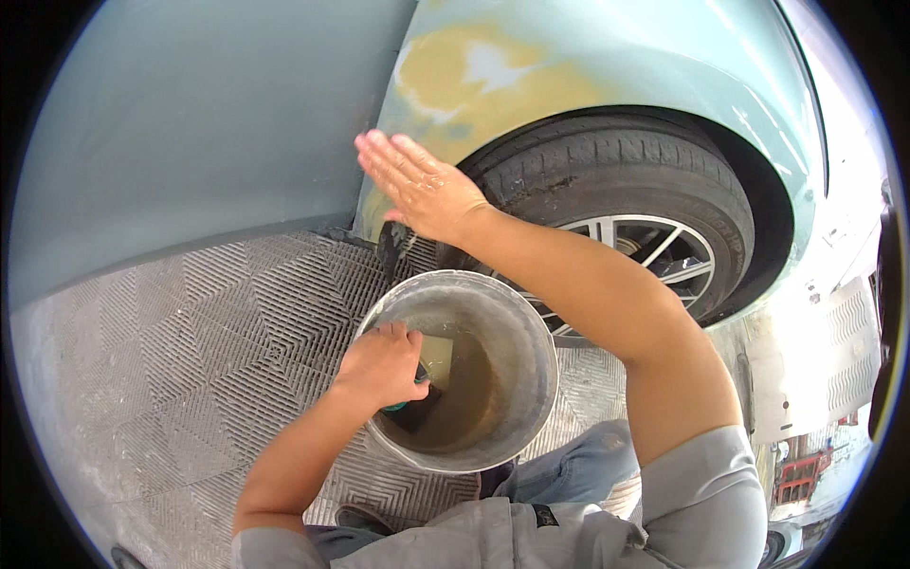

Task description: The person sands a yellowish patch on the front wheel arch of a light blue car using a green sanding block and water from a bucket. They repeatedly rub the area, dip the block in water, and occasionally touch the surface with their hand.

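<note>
Sanding block (415,381) gripped by left hand (382,363), dipping in bucket (531,327); right hand (422,185) open, flat on fender (569,57). Wetting stage; next needs block lifted to filler patch (474,76).

Grey patterned grating floor (190,351) in daylight, red equipment (796,474) beyond.

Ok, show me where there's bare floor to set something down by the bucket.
Free: the ribbed floor left of the bucket, below the car panel. Crowded: left hand is in the bucket, right hand is at the fender, and the tyre closes off behind. Only a narrow strip on the bucket's right.
</note>
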The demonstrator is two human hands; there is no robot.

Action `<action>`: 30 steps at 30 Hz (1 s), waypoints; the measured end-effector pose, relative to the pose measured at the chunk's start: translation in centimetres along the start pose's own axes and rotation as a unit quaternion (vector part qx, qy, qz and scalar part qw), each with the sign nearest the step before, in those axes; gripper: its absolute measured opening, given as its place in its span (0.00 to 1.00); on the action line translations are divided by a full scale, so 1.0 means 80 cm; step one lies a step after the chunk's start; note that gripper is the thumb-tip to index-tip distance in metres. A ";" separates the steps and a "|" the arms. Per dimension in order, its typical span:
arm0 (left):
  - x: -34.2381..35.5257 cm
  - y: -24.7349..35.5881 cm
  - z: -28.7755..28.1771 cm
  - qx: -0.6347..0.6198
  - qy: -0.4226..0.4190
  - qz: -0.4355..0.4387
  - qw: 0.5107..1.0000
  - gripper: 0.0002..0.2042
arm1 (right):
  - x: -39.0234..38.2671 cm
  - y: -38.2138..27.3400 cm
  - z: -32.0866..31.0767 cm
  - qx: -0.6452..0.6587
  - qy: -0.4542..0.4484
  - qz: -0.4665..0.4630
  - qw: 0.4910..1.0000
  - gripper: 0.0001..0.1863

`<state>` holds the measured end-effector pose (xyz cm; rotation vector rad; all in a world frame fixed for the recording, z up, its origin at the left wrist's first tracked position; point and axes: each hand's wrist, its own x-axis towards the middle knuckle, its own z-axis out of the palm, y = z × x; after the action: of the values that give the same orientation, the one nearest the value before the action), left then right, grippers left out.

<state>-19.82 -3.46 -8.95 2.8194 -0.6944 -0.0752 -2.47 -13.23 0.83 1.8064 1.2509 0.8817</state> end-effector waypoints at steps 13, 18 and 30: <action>0.002 0.009 -0.009 -0.078 0.172 0.091 0.978 0.37 | -0.171 -0.112 -0.051 0.790 -0.420 0.430 0.118 0.41; 0.000 0.044 -0.003 -0.022 0.245 0.224 0.943 0.35 | -0.182 -0.111 -0.059 0.901 -0.273 0.334 -0.036 0.42; -0.017 -0.015 -0.031 -0.192 0.263 0.125 0.937 0.13 | -0.195 -0.082 -0.035 0.931 -0.182 0.311 -0.064 0.33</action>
<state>-20.19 -1.28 -6.87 2.2103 -0.7908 0.5113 -12.08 -25.98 -5.41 -1.1604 -0.0023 1.0889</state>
